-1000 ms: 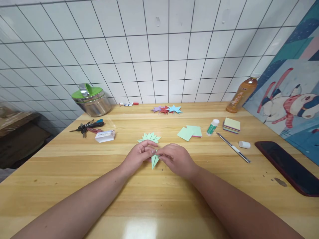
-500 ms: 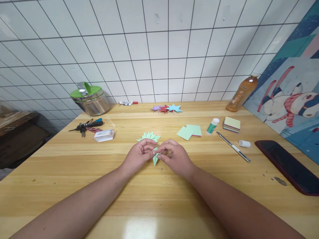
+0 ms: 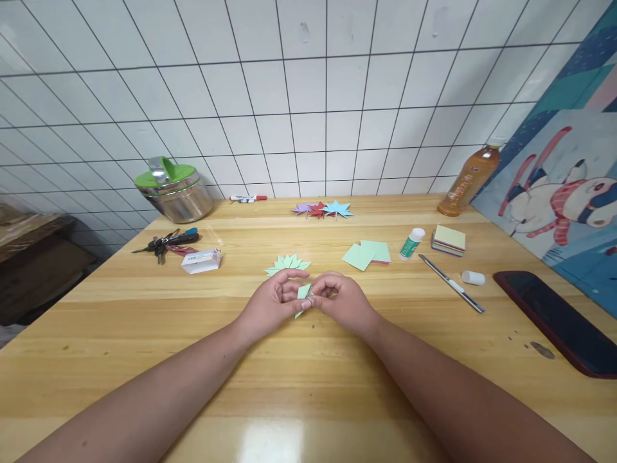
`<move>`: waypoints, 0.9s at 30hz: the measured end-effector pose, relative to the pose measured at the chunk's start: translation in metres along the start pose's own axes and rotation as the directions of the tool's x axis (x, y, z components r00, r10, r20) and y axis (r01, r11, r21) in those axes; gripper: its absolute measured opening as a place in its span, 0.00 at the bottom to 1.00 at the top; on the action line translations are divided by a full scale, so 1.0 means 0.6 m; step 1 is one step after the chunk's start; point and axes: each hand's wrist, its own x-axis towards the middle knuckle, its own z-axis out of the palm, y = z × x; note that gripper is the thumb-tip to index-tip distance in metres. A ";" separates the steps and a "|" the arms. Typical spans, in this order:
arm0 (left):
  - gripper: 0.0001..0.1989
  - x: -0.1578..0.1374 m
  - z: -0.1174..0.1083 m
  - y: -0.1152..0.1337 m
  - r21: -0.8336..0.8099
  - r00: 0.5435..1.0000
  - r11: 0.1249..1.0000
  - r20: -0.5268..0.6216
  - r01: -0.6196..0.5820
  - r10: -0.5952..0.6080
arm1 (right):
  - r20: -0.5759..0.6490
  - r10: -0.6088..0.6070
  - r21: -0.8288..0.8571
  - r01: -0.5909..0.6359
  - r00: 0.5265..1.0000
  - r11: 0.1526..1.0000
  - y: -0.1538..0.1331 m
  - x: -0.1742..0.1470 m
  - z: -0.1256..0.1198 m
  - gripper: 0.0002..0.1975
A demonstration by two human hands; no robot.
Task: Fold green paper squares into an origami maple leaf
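Observation:
Between my hands is a small piece of folded green paper (image 3: pixel 303 292), its lower tip poking out below my thumbs. My left hand (image 3: pixel 279 297) pinches it from the left, thumb across its lower part. From the right, the thumb and fingers of my right hand (image 3: pixel 340 297) close on its edge. Fingers hide much of the paper. Just beyond my left fingers lies a pointed, fan-like green folded-paper piece (image 3: pixel 288 262), partly covered by that hand.
Green paper squares (image 3: pixel 359 256), a glue stick (image 3: pixel 412 244), its cap (image 3: pixel 473 278), a cutter knife (image 3: pixel 452 283), a paper stack (image 3: pixel 448 240) and a phone (image 3: pixel 559 321) lie right. Left are keys (image 3: pixel 166 244), a small box (image 3: pixel 201 261) and a metal pot (image 3: pixel 176 196). Paper leaves (image 3: pixel 322 209) lie behind.
The folded green paper has turned, its tip now slanting down left and less of it showing. My left thumb has shifted right, meeting my right thumb.

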 end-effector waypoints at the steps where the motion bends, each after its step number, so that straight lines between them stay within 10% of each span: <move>1: 0.25 0.000 0.001 0.000 -0.004 1.000 1.000 0.001 0.000 0.000 | 0.004 0.008 0.017 -0.008 1.000 1.000 -0.001 0.000 0.000 0.03; 17: 0.25 0.001 0.011 -0.003 0.065 0.994 0.997 -0.096 -0.049 0.055 | -0.020 0.211 0.235 -0.201 0.977 0.951 -0.009 -0.006 0.013 0.05; 27: 0.17 -0.005 0.017 0.004 0.068 0.998 0.997 -0.062 0.024 -0.020 | -0.059 0.139 0.242 -0.121 0.989 0.963 -0.017 -0.008 0.011 0.07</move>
